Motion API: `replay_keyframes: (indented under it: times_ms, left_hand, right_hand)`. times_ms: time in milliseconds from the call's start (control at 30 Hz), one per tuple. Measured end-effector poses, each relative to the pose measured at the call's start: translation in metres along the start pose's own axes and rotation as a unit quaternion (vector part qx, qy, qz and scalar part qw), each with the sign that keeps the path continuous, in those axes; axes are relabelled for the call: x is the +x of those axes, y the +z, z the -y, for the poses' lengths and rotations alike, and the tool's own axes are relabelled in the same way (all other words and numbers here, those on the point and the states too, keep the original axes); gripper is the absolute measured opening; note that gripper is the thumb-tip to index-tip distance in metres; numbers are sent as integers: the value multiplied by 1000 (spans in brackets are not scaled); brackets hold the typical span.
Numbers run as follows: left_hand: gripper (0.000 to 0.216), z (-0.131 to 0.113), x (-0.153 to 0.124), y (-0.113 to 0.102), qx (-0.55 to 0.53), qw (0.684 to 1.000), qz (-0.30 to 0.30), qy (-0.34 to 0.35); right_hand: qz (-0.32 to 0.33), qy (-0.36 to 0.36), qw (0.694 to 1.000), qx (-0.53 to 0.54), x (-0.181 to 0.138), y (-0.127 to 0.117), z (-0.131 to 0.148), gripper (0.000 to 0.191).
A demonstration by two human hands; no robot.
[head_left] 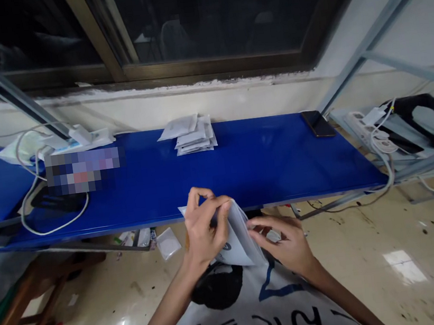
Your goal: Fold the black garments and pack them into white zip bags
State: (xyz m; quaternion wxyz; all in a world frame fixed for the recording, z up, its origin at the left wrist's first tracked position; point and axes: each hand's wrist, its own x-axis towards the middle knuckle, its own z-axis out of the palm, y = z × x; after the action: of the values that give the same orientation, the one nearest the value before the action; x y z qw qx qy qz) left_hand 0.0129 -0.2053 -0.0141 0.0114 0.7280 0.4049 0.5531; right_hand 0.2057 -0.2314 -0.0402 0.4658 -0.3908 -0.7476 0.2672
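Note:
Close to my chest, just off the front edge of the blue table [265, 166], I hold a white paper packet [235, 242] with dark print on its face. My left hand [205, 228] pinches its upper corner between thumb and fingers. On the other side, my right hand [279, 239] has thumb and fingertips closed on the packet's right edge. The packet is tilted, and its layers stand slightly apart on the right. Further back on the table lies a loose stack of similar white packets [193, 133].
A dark phone [318, 123] lies at the table's back right corner. White cables and a power strip [86, 141] are at the left, another power strip [364, 127] beyond the right end. Metal posts flank the table; a wooden stool [32, 309] stands lower left.

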Motion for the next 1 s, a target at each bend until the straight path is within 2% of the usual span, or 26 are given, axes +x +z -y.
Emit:
replay_keyframes:
  times_ms: [100,167,267,333,367,400,467,533,567,633,700,767,800,833,867,933,1000]
  left_hand:
    - [15,-8,-1,6,-16,999,38,23]
    - [18,-13,-1,11,-28,997,56,45]
    - [21,-12,3,9,-15,998,29,49]
    - [27,-2,7,3,22,999,-29,-21]
    - [40,5,9,-1,24,996,-50,-77]
    - [54,12,9,-4,0,988,-52,-142]
    - [65,30,8,-8,-116,954,1,-275]
    - [50,48,2,-10,-231,898,58,-370]
    - [41,57,-1,-10,-255,879,55,-399]
    - [34,77,-7,-14,-232,877,0,-420]
    - [36,98,-7,-20,-148,898,-36,-412]
    - [44,117,-5,-25,-18,920,-18,-390]
    - [48,124,-3,-26,60,929,-3,-364]
    - [51,129,-2,-26,137,936,10,-325]
    - [54,131,-2,-24,203,940,26,-275]
    - [56,128,-7,-16,281,941,91,-162]
    - [55,119,-17,-7,296,933,190,-80]
  right_hand:
    - [73,22,997,-18,7,6,-2,13]
    - [120,32,992,-33,13,12,-3,2]
    - [136,22,990,3,22,18,-4,14]
    - [94,16,994,56,30,17,-4,10]
    - [55,20,995,82,34,15,-4,8]
    - [14,28,994,103,39,13,-5,9]
    - [-37,40,990,127,48,9,-6,13]
    - [-38,49,990,129,58,6,-11,17]
    - [-39,61,989,127,62,5,-15,19]
    - [-86,110,982,129,68,4,-27,24]
    - [-195,172,954,146,71,2,-44,28]
    - [-306,223,910,172,72,0,-64,34]
    - [-340,245,888,186,71,-1,-73,38]
    - [-351,267,875,199,70,-1,-81,41]
    - [-336,285,874,206,69,-1,-88,44]
    - [-265,295,896,198,66,0,-99,45]
    - [-211,271,922,178,62,2,-106,45]
